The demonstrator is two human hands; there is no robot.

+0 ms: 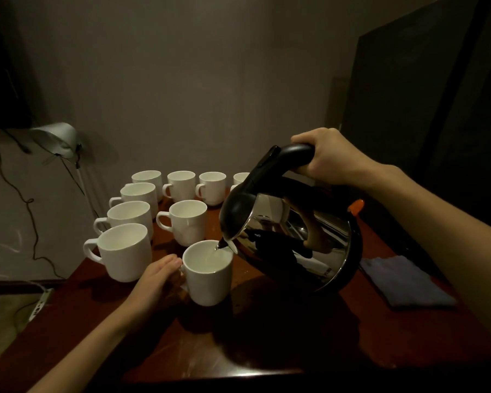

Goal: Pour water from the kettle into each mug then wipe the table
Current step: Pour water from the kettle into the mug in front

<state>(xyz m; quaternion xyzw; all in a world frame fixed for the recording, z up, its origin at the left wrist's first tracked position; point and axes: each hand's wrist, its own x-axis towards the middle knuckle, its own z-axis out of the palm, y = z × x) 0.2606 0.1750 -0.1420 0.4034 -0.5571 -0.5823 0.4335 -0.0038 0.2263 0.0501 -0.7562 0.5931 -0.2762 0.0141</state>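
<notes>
Surface (267, 350): dark red-brown wood, glossy; near edge is closest to camera, w/ both forearms coming in over it.
Left hand (153, 276): fingers straight and together, resting against the handle side of the front mug; grip is loose, not closed round anything.
Front mug (207, 275): white, upright, near the middle of the surface, directly under the kettle spout.
Right hand (328, 156): grip is closed round the black handle on top of the kettle, holding it in the air.
Kettle (301, 236): shiny steel body, black lid and base, orange switch at the back; tilted forward-left, spout over the front mug's rim. A thin stream seems to fall into the mug, but it is hard to see.
Other mugs (186, 222): eight more, white, upright, standing in rows behind and left of the front mug; one is partly hidden by the kettle.
Cloth (406, 282): blue-grey, folded, flat on the surface right of the kettle.
Lamp (57, 139): white shade, far left, beside the surface.
</notes>
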